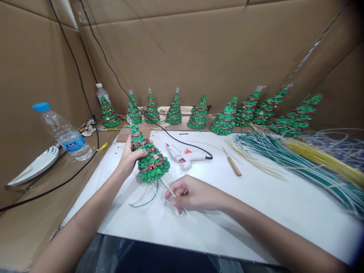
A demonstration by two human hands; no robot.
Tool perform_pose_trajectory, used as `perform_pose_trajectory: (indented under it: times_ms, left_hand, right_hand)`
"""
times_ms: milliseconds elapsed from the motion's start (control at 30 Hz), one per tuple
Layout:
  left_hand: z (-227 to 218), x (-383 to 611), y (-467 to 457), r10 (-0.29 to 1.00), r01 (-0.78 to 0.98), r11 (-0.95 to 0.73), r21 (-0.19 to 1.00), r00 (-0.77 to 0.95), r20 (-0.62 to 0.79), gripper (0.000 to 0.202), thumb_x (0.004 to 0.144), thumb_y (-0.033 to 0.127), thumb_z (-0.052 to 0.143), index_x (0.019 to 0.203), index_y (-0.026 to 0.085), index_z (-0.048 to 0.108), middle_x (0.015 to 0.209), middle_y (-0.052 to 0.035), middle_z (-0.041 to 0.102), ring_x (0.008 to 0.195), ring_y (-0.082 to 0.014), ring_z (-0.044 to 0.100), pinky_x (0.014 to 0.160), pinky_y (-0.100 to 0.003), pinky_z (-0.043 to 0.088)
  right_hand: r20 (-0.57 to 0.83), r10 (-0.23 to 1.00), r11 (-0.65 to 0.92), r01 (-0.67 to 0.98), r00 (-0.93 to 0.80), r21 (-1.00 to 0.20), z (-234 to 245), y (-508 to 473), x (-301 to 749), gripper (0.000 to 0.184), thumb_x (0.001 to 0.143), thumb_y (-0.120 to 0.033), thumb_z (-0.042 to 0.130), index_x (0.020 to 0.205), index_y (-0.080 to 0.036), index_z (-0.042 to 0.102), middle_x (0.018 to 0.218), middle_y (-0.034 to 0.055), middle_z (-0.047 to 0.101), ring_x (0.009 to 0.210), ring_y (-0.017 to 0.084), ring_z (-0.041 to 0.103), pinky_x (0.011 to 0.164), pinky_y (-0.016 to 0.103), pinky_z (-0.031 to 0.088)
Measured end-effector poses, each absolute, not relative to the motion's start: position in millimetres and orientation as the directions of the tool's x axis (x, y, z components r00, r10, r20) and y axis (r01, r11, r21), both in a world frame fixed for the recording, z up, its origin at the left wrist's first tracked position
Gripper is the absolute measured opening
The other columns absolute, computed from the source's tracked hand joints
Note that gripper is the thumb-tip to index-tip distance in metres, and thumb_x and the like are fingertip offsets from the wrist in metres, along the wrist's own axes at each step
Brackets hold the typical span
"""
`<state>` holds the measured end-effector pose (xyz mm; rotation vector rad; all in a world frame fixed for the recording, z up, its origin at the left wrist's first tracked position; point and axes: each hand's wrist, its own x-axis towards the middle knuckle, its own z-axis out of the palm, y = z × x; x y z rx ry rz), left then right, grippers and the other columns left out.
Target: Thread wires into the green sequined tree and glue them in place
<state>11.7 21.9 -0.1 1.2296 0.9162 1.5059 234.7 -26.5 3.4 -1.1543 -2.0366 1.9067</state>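
A small green beaded Christmas tree (153,163) with red garland is tilted above the white tabletop. My left hand (131,156) is closed around its upper left side, thumb across the front. Thin wires (148,203), one dark green and one pale, trail from the tree's base. My right hand (189,194) pinches pale wires (165,184) that also run out of the base, and a dark wire end shows below the fingers. Just beyond lie a white glue gun (186,157) and a wooden-handled awl (233,165).
Several similar trees (174,110) line the back of the table. Bundles of green wires (284,159) and yellow wires (327,161) lie at right. A water bottle (71,138) and a plate (36,167) are at left. A black cable (82,83) hangs across to the glue gun.
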Motion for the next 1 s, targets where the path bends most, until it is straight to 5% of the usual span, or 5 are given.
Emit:
perform_pose_trajectory:
  times_ms: [200,633,767,900,1000]
  left_hand:
    - [1,24,20,0.955,-0.368,-0.291,0.883,-0.175,0.241,0.056,0.056,0.023,0.068,0.111,0.023,0.055,0.077,0.0023,0.069,0.065,-0.0173,0.064,0.064,-0.030,0.051]
    - [0,22,26,0.957,-0.406,-0.255,0.877,-0.238,0.167,0.030,0.060,0.027,0.069,0.087,0.021,0.056,0.072,0.0035,0.067,0.064,-0.0162,0.065,0.066,-0.029,0.051]
    - [1,22,25,0.954,-0.406,-0.264,0.875,-0.246,0.173,0.028,0.059,0.026,0.070,0.083,0.021,0.057,0.069,0.0045,0.065,0.059,-0.0138,0.062,0.062,-0.026,0.050]
    - [3,24,24,0.952,-0.399,-0.271,0.876,-0.245,0.183,0.030,0.059,0.026,0.070,0.086,0.022,0.057,0.071,0.0042,0.067,0.062,-0.0155,0.064,0.061,-0.026,0.049]
    - [3,24,24,0.952,-0.386,-0.269,0.882,-0.247,0.182,0.031,0.058,0.027,0.070,0.087,0.022,0.057,0.074,0.0034,0.068,0.065,-0.0168,0.065,0.065,-0.028,0.050]
  right_hand:
    - [-0.402,0.589,-0.114,0.421,-0.701,-0.900,1,-27,232,0.030,0.071,-0.023,0.066,0.098,-0.010,0.067,0.060,-0.0011,0.063,0.053,0.007,0.051,0.049,0.019,0.034]
    - [-0.418,0.412,-0.080,0.425,-0.810,-0.902,-2,-15,248,0.031,0.059,-0.025,0.078,0.086,-0.014,0.069,0.062,-0.0036,0.063,0.058,0.007,0.057,0.056,0.018,0.040]
    - [-0.371,0.496,-0.012,0.421,-0.785,-0.907,-1,-14,248,0.035,0.069,-0.034,0.071,0.097,-0.013,0.074,0.077,0.0040,0.071,0.060,0.009,0.056,0.050,0.019,0.035]
    - [-0.197,0.750,0.082,0.384,-0.632,-0.920,0,-15,238,0.028,0.075,-0.023,0.058,0.094,-0.013,0.076,0.081,0.0052,0.073,0.066,0.011,0.059,0.058,0.021,0.041]
    - [-0.117,0.775,0.122,0.328,-0.622,-0.937,8,-16,234,0.035,0.068,-0.018,0.058,0.097,-0.015,0.076,0.088,0.0049,0.074,0.068,0.011,0.057,0.062,0.023,0.042]
